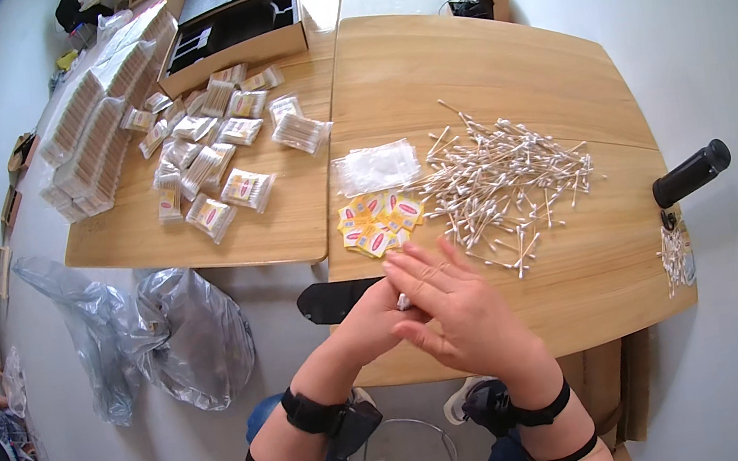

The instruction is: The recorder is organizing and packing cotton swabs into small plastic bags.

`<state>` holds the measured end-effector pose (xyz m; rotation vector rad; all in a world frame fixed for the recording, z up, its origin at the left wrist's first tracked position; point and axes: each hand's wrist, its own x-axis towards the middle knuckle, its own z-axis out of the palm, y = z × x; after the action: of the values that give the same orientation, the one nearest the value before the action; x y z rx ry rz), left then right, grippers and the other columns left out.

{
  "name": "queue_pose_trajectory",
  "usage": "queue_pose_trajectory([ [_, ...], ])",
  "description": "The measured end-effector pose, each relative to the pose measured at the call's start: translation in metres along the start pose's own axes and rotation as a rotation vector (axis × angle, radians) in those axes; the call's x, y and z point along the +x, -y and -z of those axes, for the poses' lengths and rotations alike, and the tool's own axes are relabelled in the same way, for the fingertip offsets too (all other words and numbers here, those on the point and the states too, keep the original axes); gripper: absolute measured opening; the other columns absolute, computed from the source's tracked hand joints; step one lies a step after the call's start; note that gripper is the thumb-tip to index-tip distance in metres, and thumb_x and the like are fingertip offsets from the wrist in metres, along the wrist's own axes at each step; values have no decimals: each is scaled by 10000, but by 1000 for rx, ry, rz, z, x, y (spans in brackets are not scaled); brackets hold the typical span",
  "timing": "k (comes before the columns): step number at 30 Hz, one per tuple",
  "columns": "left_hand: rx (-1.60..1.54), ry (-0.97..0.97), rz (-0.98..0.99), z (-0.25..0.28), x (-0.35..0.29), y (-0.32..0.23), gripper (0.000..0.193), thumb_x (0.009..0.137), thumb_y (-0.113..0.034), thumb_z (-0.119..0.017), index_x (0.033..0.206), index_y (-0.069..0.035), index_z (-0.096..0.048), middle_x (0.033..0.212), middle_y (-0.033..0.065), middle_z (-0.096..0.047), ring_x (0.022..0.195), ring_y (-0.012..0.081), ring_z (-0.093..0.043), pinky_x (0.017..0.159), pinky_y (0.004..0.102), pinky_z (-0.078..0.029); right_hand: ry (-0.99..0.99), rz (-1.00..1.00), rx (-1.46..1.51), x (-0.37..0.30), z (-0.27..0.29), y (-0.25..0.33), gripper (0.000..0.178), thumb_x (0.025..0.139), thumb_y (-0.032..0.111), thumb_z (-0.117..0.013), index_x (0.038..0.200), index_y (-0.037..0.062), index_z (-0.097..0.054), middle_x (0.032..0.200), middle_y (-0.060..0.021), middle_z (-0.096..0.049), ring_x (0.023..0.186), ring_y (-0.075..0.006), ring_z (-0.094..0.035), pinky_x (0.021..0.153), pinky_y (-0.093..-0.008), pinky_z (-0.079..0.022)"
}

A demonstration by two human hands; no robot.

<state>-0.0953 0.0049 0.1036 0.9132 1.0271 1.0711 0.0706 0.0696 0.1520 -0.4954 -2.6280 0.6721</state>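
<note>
A loose pile of cotton swabs (516, 167), thin pale sticks with white tips, lies flat and tangled, pointing every way. Left of the pile, a spread of small yellow-and-white cards (375, 225) overlaps itself, its right edge up against the swabs. Beyond the cards and also left of the pile, flat clear bags (376, 168) lie stacked. On the pile's near left side, white swab tips (403, 302) show between two hands, the rest hidden.
</note>
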Motion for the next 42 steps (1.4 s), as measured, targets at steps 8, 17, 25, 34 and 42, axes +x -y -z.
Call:
queue_pose_trajectory([
  [8,-50,-31,82,-4,27,7,422,947,-86,-719,1345,-58,-583,1120,19,-663,1090,124,-628,928,286,-520,-28,-51,61,-10,-6,-24,648,976,384,-623,1470,-11,-480,1500,-211,-506,1431,-377,-440,1219,-546,-238],
  [17,-95,64,49,1,51,14,384,959,-118,-714,1316,-44,-594,1139,28,-669,1054,106,-630,907,275,-527,-72,-34,63,-13,2,-37,575,956,350,-656,1409,7,-560,1433,-199,-572,1406,-360,-477,1224,-536,-246],
  [25,-226,80,60,3,51,28,533,910,-68,-758,1398,-56,-543,1235,48,-642,1138,130,-610,944,293,-519,-49,-80,136,-18,1,-41,429,917,176,-699,1322,45,-644,1391,-173,-614,1369,-341,-522,1202,-513,-310],
  [34,-158,174,73,-5,52,16,579,896,-22,-753,1423,-49,-515,1221,17,-628,1124,104,-584,959,282,-499,-272,-202,481,-20,4,-62,177,781,-29,-788,918,64,-725,1094,-97,-668,1300,-369,-561,1048,-449,-471],
  [42,21,161,116,-6,53,15,268,946,-64,-714,1206,-39,-655,1067,-19,-678,1013,79,-605,911,279,-510,-392,-291,641,-23,7,-70,108,811,-23,-778,868,27,-701,1003,-89,-666,1147,-297,-630,974,-387,-500],
])
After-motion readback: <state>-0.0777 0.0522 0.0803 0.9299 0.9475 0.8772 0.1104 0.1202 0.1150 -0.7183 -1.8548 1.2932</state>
